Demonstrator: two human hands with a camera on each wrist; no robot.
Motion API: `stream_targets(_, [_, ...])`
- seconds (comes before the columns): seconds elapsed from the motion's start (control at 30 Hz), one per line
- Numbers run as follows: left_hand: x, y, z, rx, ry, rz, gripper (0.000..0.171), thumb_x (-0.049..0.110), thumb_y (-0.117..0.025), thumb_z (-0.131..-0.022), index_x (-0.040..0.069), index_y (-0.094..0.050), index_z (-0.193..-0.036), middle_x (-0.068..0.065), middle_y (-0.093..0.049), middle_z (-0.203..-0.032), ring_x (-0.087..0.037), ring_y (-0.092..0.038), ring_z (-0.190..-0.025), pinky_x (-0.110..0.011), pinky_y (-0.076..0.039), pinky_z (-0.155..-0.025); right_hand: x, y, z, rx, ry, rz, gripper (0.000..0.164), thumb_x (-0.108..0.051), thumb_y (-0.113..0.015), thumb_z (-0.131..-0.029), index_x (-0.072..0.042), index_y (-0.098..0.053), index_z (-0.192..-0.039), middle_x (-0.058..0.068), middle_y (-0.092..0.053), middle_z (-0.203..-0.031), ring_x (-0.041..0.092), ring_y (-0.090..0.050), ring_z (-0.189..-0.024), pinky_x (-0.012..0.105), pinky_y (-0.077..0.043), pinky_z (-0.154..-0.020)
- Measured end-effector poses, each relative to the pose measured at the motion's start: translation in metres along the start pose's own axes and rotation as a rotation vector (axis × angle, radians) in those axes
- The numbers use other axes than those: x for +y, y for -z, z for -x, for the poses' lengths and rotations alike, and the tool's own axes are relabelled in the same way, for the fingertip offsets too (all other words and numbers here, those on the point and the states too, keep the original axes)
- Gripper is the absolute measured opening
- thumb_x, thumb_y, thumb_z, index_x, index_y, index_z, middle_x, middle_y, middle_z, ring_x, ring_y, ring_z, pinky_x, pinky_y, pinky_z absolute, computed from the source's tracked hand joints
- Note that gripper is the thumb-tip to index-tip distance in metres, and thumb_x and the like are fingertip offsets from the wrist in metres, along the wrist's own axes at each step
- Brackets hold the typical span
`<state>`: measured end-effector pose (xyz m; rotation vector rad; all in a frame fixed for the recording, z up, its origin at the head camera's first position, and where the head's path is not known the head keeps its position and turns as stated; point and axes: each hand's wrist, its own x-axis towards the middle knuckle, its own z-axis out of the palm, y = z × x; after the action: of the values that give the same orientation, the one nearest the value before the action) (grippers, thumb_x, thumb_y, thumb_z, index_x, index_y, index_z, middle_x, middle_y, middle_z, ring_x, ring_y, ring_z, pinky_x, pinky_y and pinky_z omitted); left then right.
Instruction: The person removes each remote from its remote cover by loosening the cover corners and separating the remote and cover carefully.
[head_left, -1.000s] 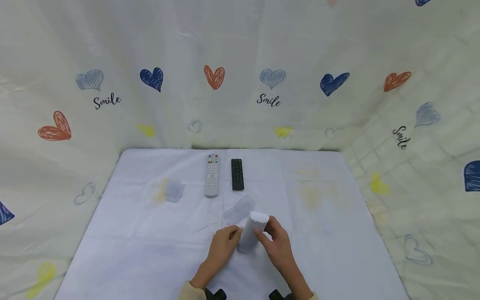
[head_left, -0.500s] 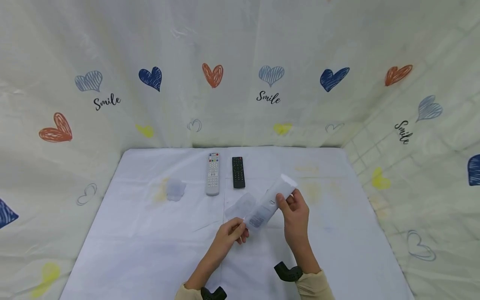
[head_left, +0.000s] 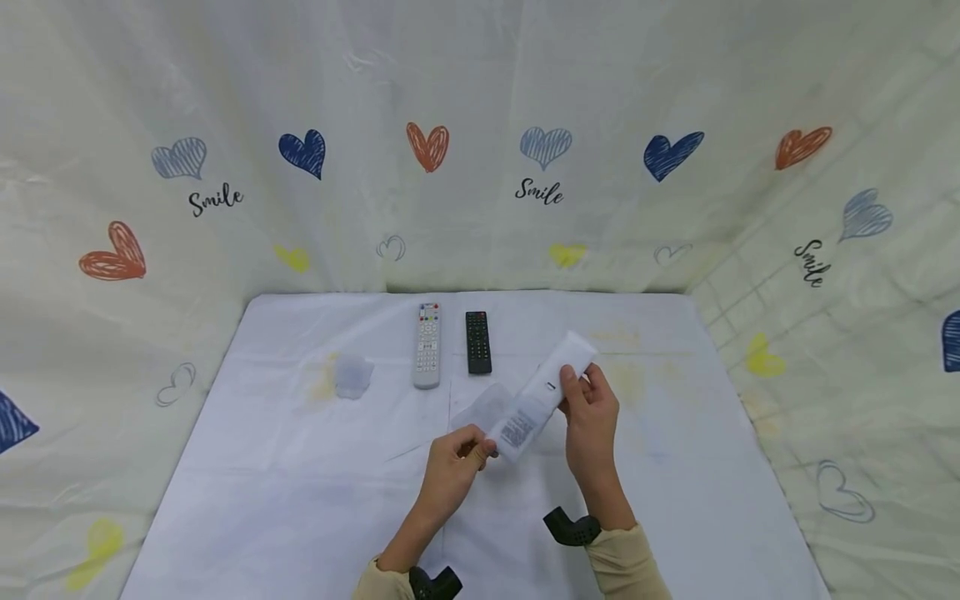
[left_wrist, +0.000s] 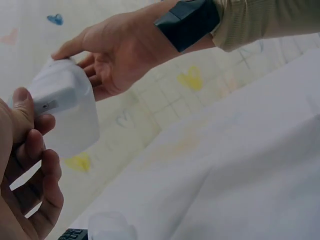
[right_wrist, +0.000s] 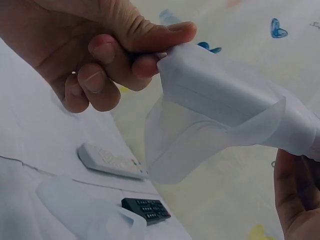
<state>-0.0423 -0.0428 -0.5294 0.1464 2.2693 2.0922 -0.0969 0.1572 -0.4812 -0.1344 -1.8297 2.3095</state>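
Between the two hands, slanting up to the right above the table, is a white remote control (head_left: 536, 400) in a translucent film wrapping (right_wrist: 175, 147). A barcode-like label shows on its upward face in the head view. My left hand (head_left: 453, 467) pinches the lower-left end between thumb and forefinger, its other fingers curled (left_wrist: 45, 185). Farther up, my right hand (head_left: 591, 421) holds the opposite end, with its thumb on the top face and fingers behind. In the right wrist view, the loose film hangs below the remote, beside the left fingers (right_wrist: 105, 92).
A grey remote (head_left: 427, 346) and a black remote (head_left: 478, 343) lie side by side at the back of the white-covered table (head_left: 285, 500). A translucent sheet (head_left: 480, 406) lies beneath the wrapped remote; another small translucent piece (head_left: 352, 377) is farther left.
The wrapped remote has gone from nearly upright to slanted, its labelled face turned up. The right hand has moved up and right with its end; the left hand has shifted slightly.
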Motion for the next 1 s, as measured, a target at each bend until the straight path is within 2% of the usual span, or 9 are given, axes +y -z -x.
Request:
stream_targets(0.13, [0.002,-0.001,0.0,0.029,-0.058,0.001,0.02,0.019,-0.071,-0.097,0.011,-0.07,-0.078,-0.008,-0.069,-0.075,-0.003,-0.051,-0.061,-0.021,-0.045,-0.058,-0.001,-0.002,-0.004,0.009,-0.006,-0.044,0.039,-0.028,-0.065,-0.104,-0.002,-0.058,-0.132,-0.002,-0.077,-0.091,0.011,-0.074,-0.086,0.025,-0.06,-0.077])
stream_targets(0.27, [0.007,-0.002,0.001,-0.009,-0.087,-0.012,0.02,0.02,-0.071,-0.099,0.013,-0.071,-0.08,-0.008,-0.073,-0.081,-0.003,-0.054,-0.067,-0.022,-0.048,-0.063,-0.002,-0.001,-0.006,0.044,-0.041,-0.09,0.037,-0.03,-0.065,-0.104,-0.005,-0.061,-0.131,-0.002,-0.077,-0.095,0.01,-0.073,-0.083,0.022,-0.058,-0.071])
stream_targets(0.4, [0.013,-0.004,0.002,-0.062,-0.066,-0.01,0.022,0.025,-0.07,-0.101,0.012,-0.072,-0.082,-0.009,-0.074,-0.085,-0.004,-0.057,-0.072,-0.022,-0.049,-0.068,-0.003,0.002,-0.009,0.067,-0.068,-0.123,0.037,-0.029,-0.064,-0.105,-0.004,-0.061,-0.132,-0.002,-0.076,-0.101,0.009,-0.072,-0.083,0.022,-0.058,-0.069])
stream_targets(0.53, [0.015,-0.005,0.003,-0.086,-0.036,-0.004,0.025,0.026,-0.07,-0.101,0.011,-0.07,-0.08,-0.009,-0.075,-0.085,-0.005,-0.059,-0.072,-0.021,-0.049,-0.069,-0.004,0.004,-0.01,0.073,-0.078,-0.135,0.037,-0.029,-0.064,-0.105,-0.003,-0.061,-0.132,0.0,-0.076,-0.104,0.01,-0.073,-0.084,0.022,-0.059,-0.07])
stream_targets(0.8, [0.017,-0.008,0.004,-0.108,-0.087,-0.005,0.027,0.024,-0.068,-0.103,0.012,-0.069,-0.079,-0.009,-0.074,-0.083,-0.004,-0.059,-0.071,-0.023,-0.051,-0.068,-0.006,0.007,-0.013,0.117,-0.087,-0.164,0.034,-0.027,-0.066,-0.104,-0.002,-0.064,-0.127,0.001,-0.078,-0.1,0.01,-0.074,-0.079,0.022,-0.058,-0.068])
stream_targets(1.0, [0.016,-0.011,0.006,-0.133,-0.076,0.0,0.028,0.025,-0.066,-0.103,0.014,-0.068,-0.078,-0.007,-0.073,-0.082,-0.002,-0.057,-0.069,-0.022,-0.05,-0.067,-0.005,0.012,-0.012,0.142,-0.093,-0.117,0.036,-0.028,-0.067,-0.103,-0.002,-0.064,-0.127,0.001,-0.077,-0.102,0.011,-0.074,-0.08,0.021,-0.058,-0.069])
